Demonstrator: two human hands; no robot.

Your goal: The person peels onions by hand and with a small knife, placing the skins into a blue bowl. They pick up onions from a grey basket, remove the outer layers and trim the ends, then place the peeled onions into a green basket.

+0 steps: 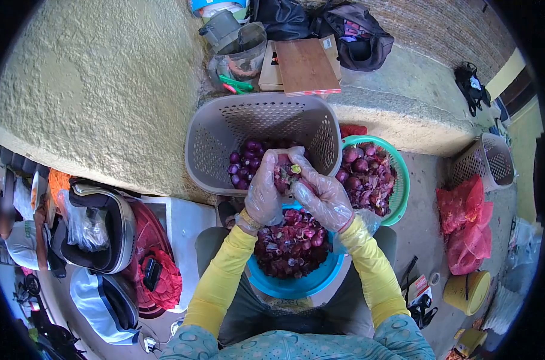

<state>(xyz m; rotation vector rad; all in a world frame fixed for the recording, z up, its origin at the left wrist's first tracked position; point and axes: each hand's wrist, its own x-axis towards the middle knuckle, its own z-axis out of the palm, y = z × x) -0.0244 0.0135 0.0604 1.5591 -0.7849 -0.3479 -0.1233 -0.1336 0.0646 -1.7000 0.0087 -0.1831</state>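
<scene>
My left hand [264, 191] and my right hand [328, 197], both in clear plastic gloves, meet fingertip to fingertip above the near rim of a grey-brown basket. Between them they grip a red onion [283, 180] with a pale green end; the fingers partly hide it. Peeled, glossy purple onions [242, 165] lie at the bottom of the perforated basket [200, 144]. Below my hands, between my knees, a blue basin [311, 288] holds onion skins and several onions [287, 252].
At the right, a green colander [404, 174] contains unpeeled onions and loose skins. Red mesh bags [467, 240], a second basket [491, 159] and a yellow bucket [473, 292] stand farther right. A brown board [308, 66] rests behind the basket; a helmet [125, 234] lies left.
</scene>
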